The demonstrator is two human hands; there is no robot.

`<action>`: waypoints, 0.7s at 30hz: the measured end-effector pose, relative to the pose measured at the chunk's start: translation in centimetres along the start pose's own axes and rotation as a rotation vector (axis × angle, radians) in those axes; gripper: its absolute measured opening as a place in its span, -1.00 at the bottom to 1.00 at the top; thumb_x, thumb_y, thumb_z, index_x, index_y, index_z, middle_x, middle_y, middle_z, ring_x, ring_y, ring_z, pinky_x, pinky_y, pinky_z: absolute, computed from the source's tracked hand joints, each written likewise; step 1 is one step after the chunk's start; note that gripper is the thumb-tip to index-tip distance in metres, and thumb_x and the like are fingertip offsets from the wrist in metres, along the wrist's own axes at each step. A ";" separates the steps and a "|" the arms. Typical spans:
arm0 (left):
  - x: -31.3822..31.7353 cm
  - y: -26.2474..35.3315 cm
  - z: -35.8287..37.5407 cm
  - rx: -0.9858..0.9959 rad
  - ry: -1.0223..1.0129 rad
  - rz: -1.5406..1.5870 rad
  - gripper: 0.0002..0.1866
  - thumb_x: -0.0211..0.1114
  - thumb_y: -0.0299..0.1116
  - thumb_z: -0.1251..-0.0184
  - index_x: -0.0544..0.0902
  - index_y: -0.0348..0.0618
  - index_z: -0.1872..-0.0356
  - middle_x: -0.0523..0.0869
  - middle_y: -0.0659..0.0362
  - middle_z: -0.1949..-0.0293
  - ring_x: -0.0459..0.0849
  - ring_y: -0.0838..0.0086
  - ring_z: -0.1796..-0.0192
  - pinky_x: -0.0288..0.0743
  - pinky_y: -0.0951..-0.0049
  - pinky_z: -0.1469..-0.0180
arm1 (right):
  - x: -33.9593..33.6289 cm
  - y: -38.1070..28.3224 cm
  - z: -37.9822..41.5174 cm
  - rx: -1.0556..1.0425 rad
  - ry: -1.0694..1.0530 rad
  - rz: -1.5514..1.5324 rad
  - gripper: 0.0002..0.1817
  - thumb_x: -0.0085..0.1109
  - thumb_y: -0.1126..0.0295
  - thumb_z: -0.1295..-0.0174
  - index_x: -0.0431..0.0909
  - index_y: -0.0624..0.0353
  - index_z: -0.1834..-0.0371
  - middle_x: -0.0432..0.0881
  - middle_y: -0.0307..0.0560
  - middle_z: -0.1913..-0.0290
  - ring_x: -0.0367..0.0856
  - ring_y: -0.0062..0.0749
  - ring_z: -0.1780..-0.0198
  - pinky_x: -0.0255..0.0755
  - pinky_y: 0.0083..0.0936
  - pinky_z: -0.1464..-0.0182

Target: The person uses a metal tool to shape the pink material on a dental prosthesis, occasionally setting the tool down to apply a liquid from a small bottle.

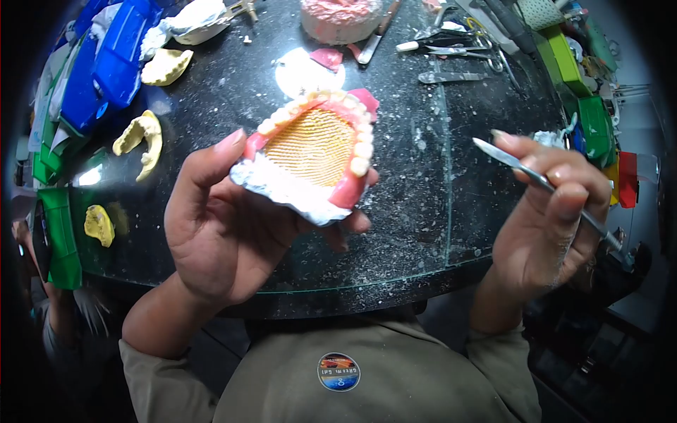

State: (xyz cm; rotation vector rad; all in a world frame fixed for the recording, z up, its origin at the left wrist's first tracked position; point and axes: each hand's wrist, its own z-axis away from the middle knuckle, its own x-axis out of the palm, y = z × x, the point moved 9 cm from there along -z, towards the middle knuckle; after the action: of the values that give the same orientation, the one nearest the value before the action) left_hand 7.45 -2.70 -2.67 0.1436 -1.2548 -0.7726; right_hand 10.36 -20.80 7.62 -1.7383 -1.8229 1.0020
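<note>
My left hand (226, 218) grips a denture model (310, 151) above the dark table, thumb at its left edge and fingers curled underneath. The model has a white plaster base (282, 196), pink wax gums, a curved row of cream teeth and a ridged yellow-gold palate facing up. In my right hand (553, 208), off to the right, a slim metal wax carver (518, 166) is pinched between thumb and fingers. Its pointed blade aims up and left, apart from the model.
Pale yellow plaster pieces (144, 137) lie at the left, near blue trays (113, 63). A pink-topped round mould (340, 21) stands at the back. Scissors (462, 51) and other hand tools lie at the back right. A green bin (596, 130) sits at the right edge.
</note>
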 end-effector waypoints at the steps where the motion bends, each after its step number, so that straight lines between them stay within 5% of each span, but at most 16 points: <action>1: 0.0 0.1 -0.1 0.007 0.004 0.002 -0.30 -0.32 0.10 -0.31 0.14 -0.26 -0.29 0.45 -0.24 -0.03 0.61 0.09 0.24 0.52 0.30 0.27 | -1.2 -0.2 0.4 -0.001 0.033 0.026 -0.73 -0.10 0.30 -0.33 0.37 0.35 0.19 0.49 0.10 0.32 0.56 -0.10 0.18 0.47 -0.12 0.02; 3: 0.4 -0.3 -0.2 0.000 -0.001 0.020 -0.30 -0.30 0.10 -0.31 0.13 -0.26 -0.30 0.43 -0.23 -0.06 0.60 0.08 0.24 0.53 0.28 0.28 | -5.7 0.6 2.9 0.073 0.240 0.149 -0.78 0.04 0.37 -0.26 0.36 0.34 0.22 0.55 0.11 0.35 0.61 -0.13 0.24 0.50 -0.34 0.13; 10: 0.7 -1.0 0.0 0.045 -0.071 -0.071 -0.35 -0.22 0.01 -0.35 0.09 -0.25 -0.32 0.32 -0.13 -0.20 0.53 0.19 0.00 0.58 0.35 0.35 | -14.9 2.3 12.6 0.337 0.570 0.382 -0.88 0.01 0.49 -0.25 0.41 0.37 0.29 0.58 0.19 0.26 0.57 -0.33 0.21 0.41 -0.46 0.03; 21: 0.1 -0.7 0.2 0.111 0.095 -0.225 -0.35 -0.21 0.00 -0.35 0.11 -0.30 -0.29 0.38 -0.17 -0.13 0.56 0.36 0.41 0.56 0.49 0.48 | -15.2 3.2 13.8 0.343 0.541 0.457 -0.91 0.02 0.54 -0.24 0.44 0.36 0.26 0.59 0.11 0.22 0.55 -0.49 0.23 0.43 -0.60 0.09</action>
State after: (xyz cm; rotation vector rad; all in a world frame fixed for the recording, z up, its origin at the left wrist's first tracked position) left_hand 6.95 -3.21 -2.87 0.4125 -1.2036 -0.8786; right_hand 4.28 -38.65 -1.03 -1.9885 -0.8893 0.8264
